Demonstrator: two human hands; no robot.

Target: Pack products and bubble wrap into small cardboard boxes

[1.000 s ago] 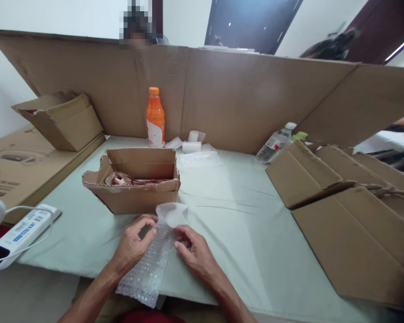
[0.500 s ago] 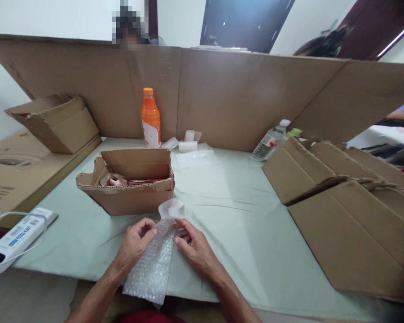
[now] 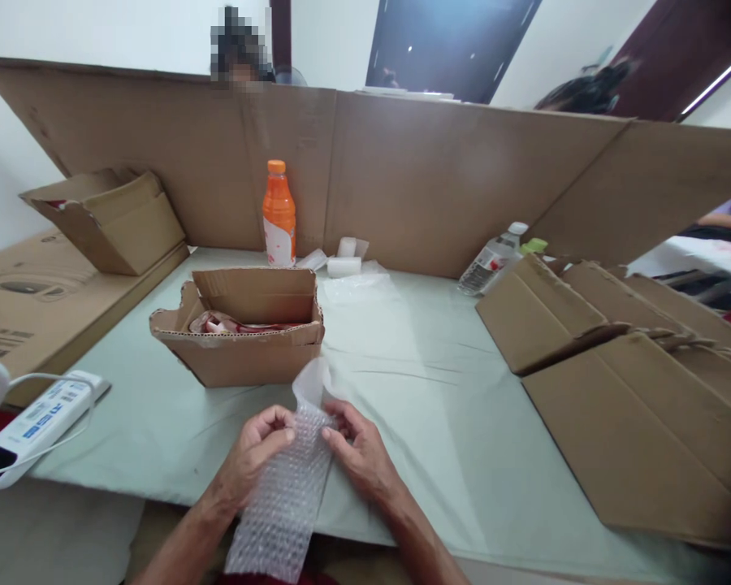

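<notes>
While I steer from afar, the left hand [image 3: 256, 451] pinches one side of the bubble wrap [image 3: 280, 512], the right hand [image 3: 365, 455] the other, each grip closed on it, over the near edge of the table [image 3: 439, 455], before the open carton [image 3: 249, 361]. I'd call this working its curled top; next calls for even finger tension.

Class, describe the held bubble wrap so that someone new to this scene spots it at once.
Start at the pale green tabletop and find the open cardboard box left of its middle. On the box's near side, the left hand and right hand hold the bubble wrap, its lower end reaching past the near edge. Its clear, bumpy surface sets it apart from the brown box.
</notes>
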